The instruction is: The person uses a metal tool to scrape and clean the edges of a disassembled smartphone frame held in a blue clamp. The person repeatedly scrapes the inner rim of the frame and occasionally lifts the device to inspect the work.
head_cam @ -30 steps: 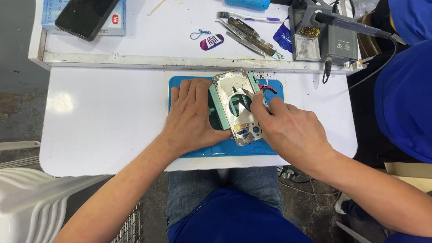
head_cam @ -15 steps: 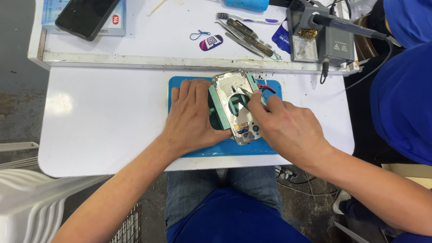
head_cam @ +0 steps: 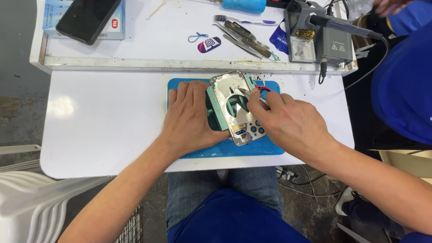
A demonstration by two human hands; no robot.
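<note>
Presently, opened silver phone frame (head_cam: 235,108) is pinned flat on blue rubber work mat (head_cam: 225,148) by left hand (head_cam: 191,114); right hand (head_cam: 288,121) pinches thin metal tweezers (head_cam: 252,93) above its cavity, steadied for probing.

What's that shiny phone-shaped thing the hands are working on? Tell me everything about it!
It is an opened phone frame, silvery metal with rounded corners and no screen, so its insides show, with a dark round opening in the middle. It lies tilted on a green holder on the blue mat. The left hand lies flat beside it, steadying it. The right hand presses a thin metal tool into it.
</note>
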